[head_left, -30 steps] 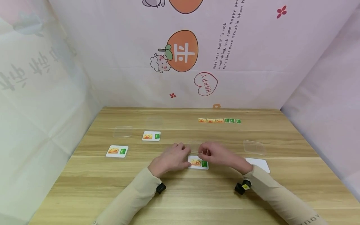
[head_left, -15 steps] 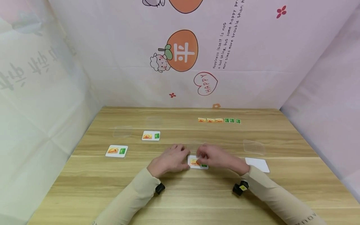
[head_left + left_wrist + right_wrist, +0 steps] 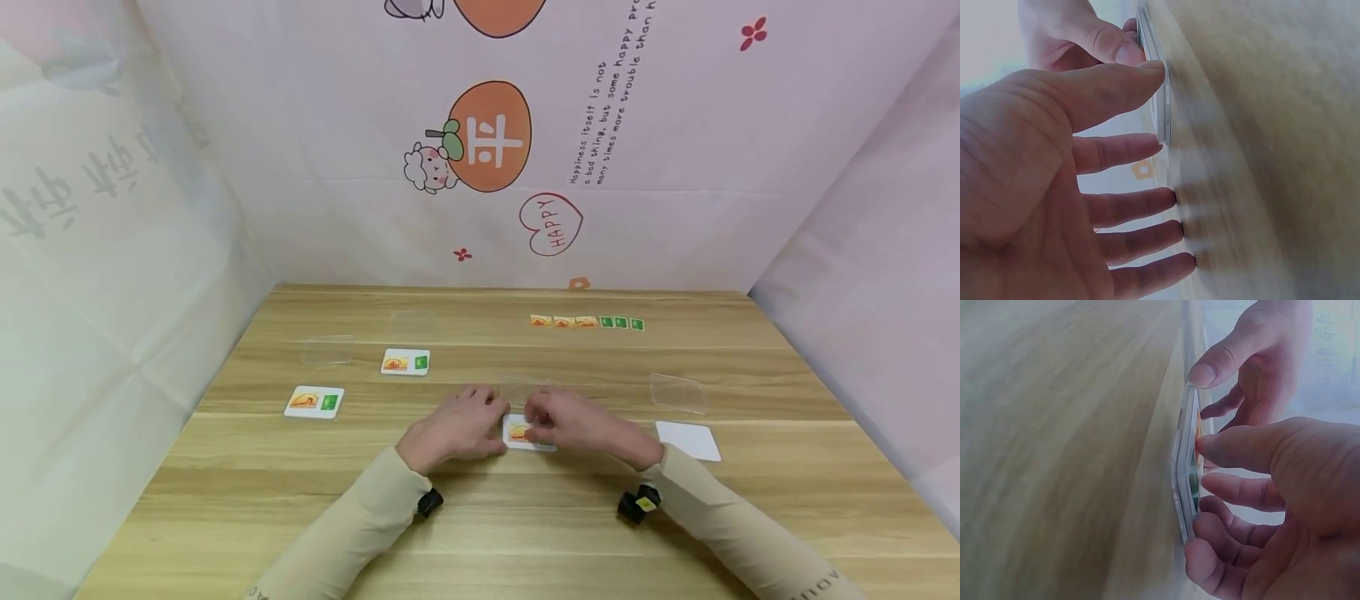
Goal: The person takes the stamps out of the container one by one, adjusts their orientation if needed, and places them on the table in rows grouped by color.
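At the middle of the table lies a white card (image 3: pixel 517 443) in a clear plastic holder, carrying an orange picture and a green one. My left hand (image 3: pixel 457 425) holds its left end between thumb and forefinger; the other fingertips rest on the wood in the left wrist view. Over the right half is my right hand (image 3: pixel 577 423), its thumb on the orange picture (image 3: pixel 1198 428) and its forefinger close to the green picture (image 3: pixel 1194 481). Its remaining fingers curl at the holder's right end. From the head view this hand hides the green picture.
A clear plastic cover (image 3: pixel 517 388) lies just behind the card. Two finished-looking picture cards, one nearer (image 3: pixel 315 402) and one farther (image 3: pixel 406 362), sit at left. A plain white card (image 3: pixel 688 440) lies right, another cover (image 3: pixel 678 393) behind it. Several small pictures (image 3: pixel 564 322) line the back.
My right hand has shifted slightly left and over the card, covering the green picture that showed before. My left hand stays at the card's left end.
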Motion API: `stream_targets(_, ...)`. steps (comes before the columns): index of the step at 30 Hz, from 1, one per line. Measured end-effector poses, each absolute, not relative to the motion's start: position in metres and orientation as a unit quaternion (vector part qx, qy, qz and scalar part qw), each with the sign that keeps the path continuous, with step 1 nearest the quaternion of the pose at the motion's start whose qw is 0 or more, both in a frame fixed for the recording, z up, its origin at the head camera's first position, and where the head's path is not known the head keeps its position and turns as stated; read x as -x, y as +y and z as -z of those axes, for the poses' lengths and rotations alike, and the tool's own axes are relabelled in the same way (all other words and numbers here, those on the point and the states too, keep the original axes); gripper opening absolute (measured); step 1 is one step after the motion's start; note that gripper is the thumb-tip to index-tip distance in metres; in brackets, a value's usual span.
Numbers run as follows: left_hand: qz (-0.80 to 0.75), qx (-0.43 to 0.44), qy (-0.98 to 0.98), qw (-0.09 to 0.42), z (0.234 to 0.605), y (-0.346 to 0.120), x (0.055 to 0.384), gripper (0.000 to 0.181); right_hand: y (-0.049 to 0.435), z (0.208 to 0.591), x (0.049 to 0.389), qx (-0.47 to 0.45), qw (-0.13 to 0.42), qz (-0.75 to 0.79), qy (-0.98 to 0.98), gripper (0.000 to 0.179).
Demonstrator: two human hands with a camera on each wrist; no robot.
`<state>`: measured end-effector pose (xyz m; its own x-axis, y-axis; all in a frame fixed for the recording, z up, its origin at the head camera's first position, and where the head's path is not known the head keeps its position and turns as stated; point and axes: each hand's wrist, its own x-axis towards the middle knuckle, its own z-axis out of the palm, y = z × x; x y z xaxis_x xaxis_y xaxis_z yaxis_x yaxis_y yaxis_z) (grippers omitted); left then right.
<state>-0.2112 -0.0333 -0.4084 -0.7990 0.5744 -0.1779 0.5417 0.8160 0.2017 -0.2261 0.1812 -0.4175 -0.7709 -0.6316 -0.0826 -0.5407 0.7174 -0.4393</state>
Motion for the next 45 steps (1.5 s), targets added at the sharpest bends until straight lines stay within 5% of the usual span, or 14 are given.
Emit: stream_targets(45,-0.054,-0.296,0.947,0.115,0.4077,-0.0325,0.2095,0.055,0.1729,0.4095,0.2268,0.288,0.149,0.248,0.913,0.014)
